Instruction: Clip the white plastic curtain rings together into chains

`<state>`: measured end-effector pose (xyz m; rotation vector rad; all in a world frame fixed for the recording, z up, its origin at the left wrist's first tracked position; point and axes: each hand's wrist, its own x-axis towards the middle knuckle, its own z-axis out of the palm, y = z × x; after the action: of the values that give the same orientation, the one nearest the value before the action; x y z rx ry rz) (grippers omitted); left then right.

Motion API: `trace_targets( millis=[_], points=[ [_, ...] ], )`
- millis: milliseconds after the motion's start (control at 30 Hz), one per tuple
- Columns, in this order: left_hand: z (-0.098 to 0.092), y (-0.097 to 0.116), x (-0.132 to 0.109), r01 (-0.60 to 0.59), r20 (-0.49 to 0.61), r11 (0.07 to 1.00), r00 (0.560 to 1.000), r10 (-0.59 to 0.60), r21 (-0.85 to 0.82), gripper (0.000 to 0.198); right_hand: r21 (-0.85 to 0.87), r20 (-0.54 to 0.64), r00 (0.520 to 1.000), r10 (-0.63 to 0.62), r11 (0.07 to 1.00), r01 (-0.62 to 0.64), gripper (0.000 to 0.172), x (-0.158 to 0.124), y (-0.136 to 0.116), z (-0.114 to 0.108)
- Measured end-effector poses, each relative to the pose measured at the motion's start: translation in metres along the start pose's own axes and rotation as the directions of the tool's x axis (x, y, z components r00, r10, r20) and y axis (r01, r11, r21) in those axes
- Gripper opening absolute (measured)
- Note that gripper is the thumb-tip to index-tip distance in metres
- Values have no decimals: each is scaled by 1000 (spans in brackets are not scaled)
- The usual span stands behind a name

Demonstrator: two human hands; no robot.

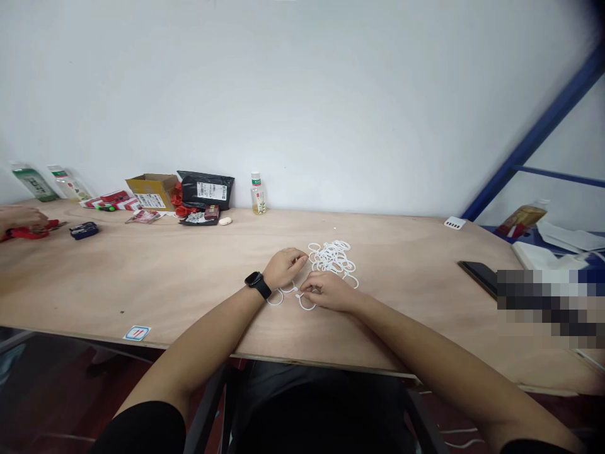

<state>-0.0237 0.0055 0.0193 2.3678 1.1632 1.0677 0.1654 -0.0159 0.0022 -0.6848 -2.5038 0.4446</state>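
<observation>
A pile of thin white plastic rings [333, 257] lies on the wooden table in front of me. At the left edge of the pile, my left hand [283, 267] has its fingers drawn together; whatever is between them is hidden. Just in front of the pile, my right hand [331, 291] is closed in a pinch at a white ring [307, 308] with a small tab. Two more loose rings, one of them a white ring [275, 302], lie below my left wrist, which wears a black watch [258, 284].
Along the wall stand a bottle [258, 194], a black parcel bag [207, 189] and an open cardboard box [152, 191]. At far left, another person's hand [21, 218] is by red material. A dark flat device [479, 277] lies to the right. A numbered label [137, 333] marks the front edge.
</observation>
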Motion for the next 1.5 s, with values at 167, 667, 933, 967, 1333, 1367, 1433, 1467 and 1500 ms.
trace_targets(
  millis=[167,667,933,967,1333,1367,1433,1467,1500],
  points=[
    [-2,2,-2,35,14,994,999,-34,-107,34,-11,-273,961,52,998,-57,14,2,3,-6],
    [6,9,-4,100,120,950,991,-66,-297,21,-415,-499,859,-113,901,-122,15,-1,10,-6],
    [10,11,-3,199,146,887,978,-151,-417,19,-402,-434,887,-159,915,-33,16,-2,12,-5],
    [10,11,-3,196,143,890,978,-150,-412,18,-393,-415,897,-154,919,-24,16,-2,12,-6],
    [12,7,-2,67,95,948,995,-39,-313,24,-293,-324,940,-105,956,5,18,-2,11,-4],
    [11,7,-2,47,75,959,997,-27,-279,26,-303,-336,936,-106,953,-1,18,-2,13,-7],
    [8,6,-2,17,34,982,999,-11,-188,32,-346,-352,931,-95,937,-36,19,-3,19,-14],
    [6,6,-2,14,19,990,1000,-12,-141,33,-383,-351,933,-81,921,-65,20,-4,22,-18],
    [4,5,-2,20,7,995,1000,-19,-99,33,-425,-344,937,-59,900,-99,19,-4,24,-22]
  ],
)
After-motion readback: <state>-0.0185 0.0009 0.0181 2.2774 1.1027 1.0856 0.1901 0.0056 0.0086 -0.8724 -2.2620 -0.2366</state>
